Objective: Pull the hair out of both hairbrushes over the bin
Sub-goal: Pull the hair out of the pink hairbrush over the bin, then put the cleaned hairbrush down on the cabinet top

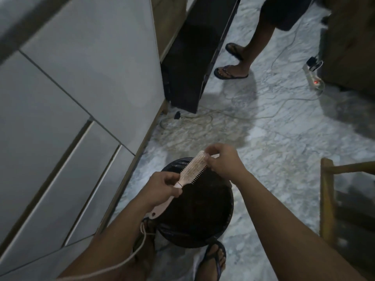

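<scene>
Head view: your left hand (162, 186) is wrapped around the handle of the pale pink hairbrush (191, 170), fingers closed on it, bristles facing up and to the right. Brush sits tilted, head end away from you, directly above the black-lined bin (203, 226). Your right hand (222, 161) is at the brush's far end, fingertips pinched together on the bristles; can't tell if there's hair between them. Bin stands on the marble floor (284, 149), beside the white cabinet (71, 98). Second person's sandalled feet (231, 72) further back, near a power strip (313, 79).
</scene>
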Tool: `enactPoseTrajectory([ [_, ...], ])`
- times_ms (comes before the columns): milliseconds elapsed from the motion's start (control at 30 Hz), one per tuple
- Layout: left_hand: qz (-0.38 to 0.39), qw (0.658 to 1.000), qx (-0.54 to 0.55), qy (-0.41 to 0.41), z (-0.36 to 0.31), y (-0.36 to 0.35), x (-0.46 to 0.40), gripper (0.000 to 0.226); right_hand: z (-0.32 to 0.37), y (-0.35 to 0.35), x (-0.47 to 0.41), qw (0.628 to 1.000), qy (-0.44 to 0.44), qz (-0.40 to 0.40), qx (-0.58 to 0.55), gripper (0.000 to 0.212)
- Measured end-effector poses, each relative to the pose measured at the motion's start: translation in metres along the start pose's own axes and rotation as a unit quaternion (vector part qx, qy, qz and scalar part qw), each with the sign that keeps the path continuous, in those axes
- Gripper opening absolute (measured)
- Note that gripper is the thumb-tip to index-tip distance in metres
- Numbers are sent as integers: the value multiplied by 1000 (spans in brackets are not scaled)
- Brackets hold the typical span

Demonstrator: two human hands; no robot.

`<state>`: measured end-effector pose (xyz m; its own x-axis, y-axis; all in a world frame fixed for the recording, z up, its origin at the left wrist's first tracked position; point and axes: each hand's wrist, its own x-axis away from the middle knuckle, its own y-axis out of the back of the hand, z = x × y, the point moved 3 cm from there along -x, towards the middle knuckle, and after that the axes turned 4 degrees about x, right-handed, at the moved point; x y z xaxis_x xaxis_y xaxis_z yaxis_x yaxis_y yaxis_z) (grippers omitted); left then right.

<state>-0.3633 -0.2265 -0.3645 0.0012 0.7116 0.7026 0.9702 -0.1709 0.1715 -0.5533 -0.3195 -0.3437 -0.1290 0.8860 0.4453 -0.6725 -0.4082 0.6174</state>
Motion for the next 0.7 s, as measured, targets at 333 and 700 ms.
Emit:
enactPoseTrajectory([
  [333, -140, 982, 96, -76, -114, 47, 116, 39, 175, 86, 38, 996, 75, -23, 50, 15],
  [700, -308, 918, 211, -130, -160, 138, 221, 26, 373, 91, 92, 955, 269, -14, 126, 25],
])
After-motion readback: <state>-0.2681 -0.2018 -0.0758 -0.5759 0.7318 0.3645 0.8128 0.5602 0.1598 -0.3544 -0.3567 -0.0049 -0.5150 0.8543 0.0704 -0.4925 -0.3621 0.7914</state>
